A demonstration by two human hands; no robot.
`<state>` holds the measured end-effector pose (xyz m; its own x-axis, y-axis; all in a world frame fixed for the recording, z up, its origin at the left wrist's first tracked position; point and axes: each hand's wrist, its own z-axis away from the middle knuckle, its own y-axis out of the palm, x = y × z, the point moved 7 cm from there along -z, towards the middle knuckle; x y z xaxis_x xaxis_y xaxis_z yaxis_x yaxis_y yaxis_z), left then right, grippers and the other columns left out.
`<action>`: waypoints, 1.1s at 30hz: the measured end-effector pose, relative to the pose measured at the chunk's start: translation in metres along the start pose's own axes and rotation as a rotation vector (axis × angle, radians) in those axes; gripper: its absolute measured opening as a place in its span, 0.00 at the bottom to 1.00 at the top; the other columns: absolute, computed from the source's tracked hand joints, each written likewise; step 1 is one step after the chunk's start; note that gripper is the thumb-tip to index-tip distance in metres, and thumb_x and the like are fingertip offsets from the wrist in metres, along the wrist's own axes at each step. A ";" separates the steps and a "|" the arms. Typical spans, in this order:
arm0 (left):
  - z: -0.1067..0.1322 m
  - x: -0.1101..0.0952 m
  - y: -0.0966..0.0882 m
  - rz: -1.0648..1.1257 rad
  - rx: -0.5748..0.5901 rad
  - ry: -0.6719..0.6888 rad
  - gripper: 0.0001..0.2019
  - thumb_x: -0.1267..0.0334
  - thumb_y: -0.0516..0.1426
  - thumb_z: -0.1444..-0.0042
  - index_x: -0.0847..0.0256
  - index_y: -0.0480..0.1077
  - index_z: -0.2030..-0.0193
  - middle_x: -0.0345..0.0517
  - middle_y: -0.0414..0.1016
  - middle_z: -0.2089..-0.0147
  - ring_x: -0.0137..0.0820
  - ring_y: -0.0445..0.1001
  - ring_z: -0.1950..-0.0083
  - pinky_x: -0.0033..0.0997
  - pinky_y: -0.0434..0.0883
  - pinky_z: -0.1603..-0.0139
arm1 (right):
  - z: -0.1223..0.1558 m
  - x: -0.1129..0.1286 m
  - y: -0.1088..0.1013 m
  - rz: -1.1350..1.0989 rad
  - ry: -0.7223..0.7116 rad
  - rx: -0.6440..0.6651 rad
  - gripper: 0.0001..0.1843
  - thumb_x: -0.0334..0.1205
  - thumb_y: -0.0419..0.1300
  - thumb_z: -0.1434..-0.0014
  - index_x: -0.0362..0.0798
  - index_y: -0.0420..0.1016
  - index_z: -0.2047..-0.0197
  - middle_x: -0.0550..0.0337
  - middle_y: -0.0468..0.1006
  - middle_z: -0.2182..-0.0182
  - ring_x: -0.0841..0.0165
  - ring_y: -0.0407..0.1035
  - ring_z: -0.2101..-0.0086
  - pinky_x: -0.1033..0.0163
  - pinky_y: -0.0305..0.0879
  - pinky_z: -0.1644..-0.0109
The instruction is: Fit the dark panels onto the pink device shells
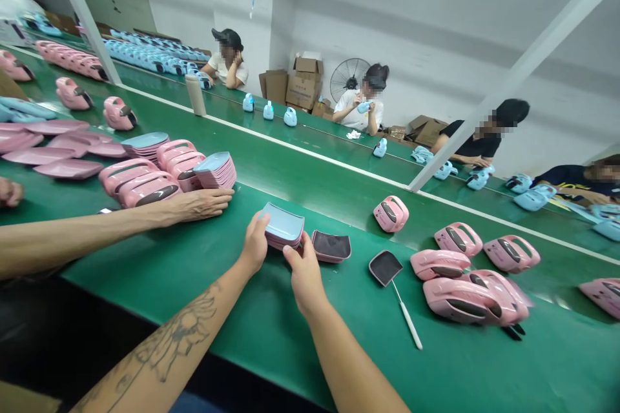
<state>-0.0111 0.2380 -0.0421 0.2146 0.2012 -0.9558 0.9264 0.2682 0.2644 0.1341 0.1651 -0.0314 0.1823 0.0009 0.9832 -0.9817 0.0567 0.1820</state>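
My left hand grips the left edge of a small stack of shallow plastic trays, blue on top and pink beneath, resting on the green belt. At the stack's near right corner, my right hand is closed with its thumb on the edge. Just right of the stack lies a single pink tray with a dark inside. Another person's hand reaches in from the left and lies flat on the belt, close to a second tray stack.
A dark square pad on a white stick lies right of the trays. Pink housings cluster at the right, more pink shells and lids at the left. Several people sit across a second belt with blue housings.
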 end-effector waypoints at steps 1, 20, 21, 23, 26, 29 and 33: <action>-0.001 0.000 -0.001 -0.020 0.001 0.006 0.21 0.47 0.57 0.41 0.64 0.77 0.56 0.48 0.81 0.60 0.41 0.78 0.58 0.37 0.73 0.55 | 0.000 -0.001 0.001 0.017 -0.002 -0.013 0.43 0.43 0.63 0.39 0.49 0.54 0.23 0.52 0.66 0.29 0.56 0.61 0.31 0.50 0.56 0.26; -0.003 -0.038 -0.029 -0.385 -0.304 0.284 0.10 0.57 0.65 0.45 0.60 0.73 0.66 0.50 0.79 0.54 0.36 0.77 0.57 0.38 0.73 0.49 | 0.059 0.016 0.023 0.553 -0.686 0.079 0.36 0.30 0.57 0.36 0.56 0.56 0.28 0.47 0.73 0.44 0.55 0.72 0.46 0.45 0.73 0.41; -0.003 -0.043 -0.029 -0.408 -0.308 0.298 0.09 0.57 0.65 0.46 0.60 0.74 0.66 0.49 0.78 0.57 0.36 0.76 0.58 0.38 0.73 0.49 | 0.060 0.017 0.024 0.534 -0.700 0.099 0.35 0.29 0.57 0.37 0.56 0.58 0.29 0.48 0.74 0.46 0.56 0.73 0.49 0.46 0.74 0.44; 0.000 -0.056 -0.027 -0.460 -0.325 0.332 0.09 0.56 0.65 0.45 0.60 0.75 0.66 0.46 0.77 0.60 0.35 0.74 0.59 0.37 0.72 0.51 | 0.060 0.017 0.023 0.508 -0.703 0.113 0.32 0.29 0.56 0.36 0.56 0.61 0.31 0.49 0.76 0.49 0.57 0.74 0.52 0.48 0.76 0.47; 0.001 -0.072 -0.024 -0.504 -0.340 0.364 0.10 0.55 0.64 0.43 0.59 0.75 0.67 0.42 0.74 0.66 0.33 0.72 0.64 0.35 0.70 0.57 | 0.057 0.015 0.021 0.481 -0.657 0.118 0.27 0.30 0.56 0.34 0.55 0.66 0.34 0.50 0.79 0.52 0.59 0.76 0.54 0.50 0.77 0.50; -0.007 -0.073 -0.036 -0.372 -0.366 0.253 0.11 0.55 0.65 0.46 0.59 0.73 0.67 0.39 0.73 0.69 0.30 0.71 0.68 0.32 0.69 0.63 | 0.055 0.014 0.022 0.480 -0.616 0.134 0.21 0.31 0.55 0.33 0.54 0.71 0.39 0.51 0.81 0.56 0.60 0.78 0.57 0.52 0.78 0.52; -0.021 -0.066 -0.095 -0.119 -0.395 -0.036 0.15 0.56 0.66 0.52 0.60 0.70 0.63 0.35 0.68 0.74 0.26 0.66 0.78 0.26 0.62 0.78 | 0.058 0.013 0.028 0.510 -0.598 0.199 0.17 0.31 0.54 0.32 0.53 0.76 0.44 0.52 0.84 0.59 0.59 0.79 0.59 0.53 0.77 0.55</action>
<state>-0.1201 0.2192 -0.0016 0.1306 0.1161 -0.9846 0.7566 0.6301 0.1747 0.1059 0.1087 -0.0127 -0.2959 -0.5586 0.7749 -0.9377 0.0151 -0.3472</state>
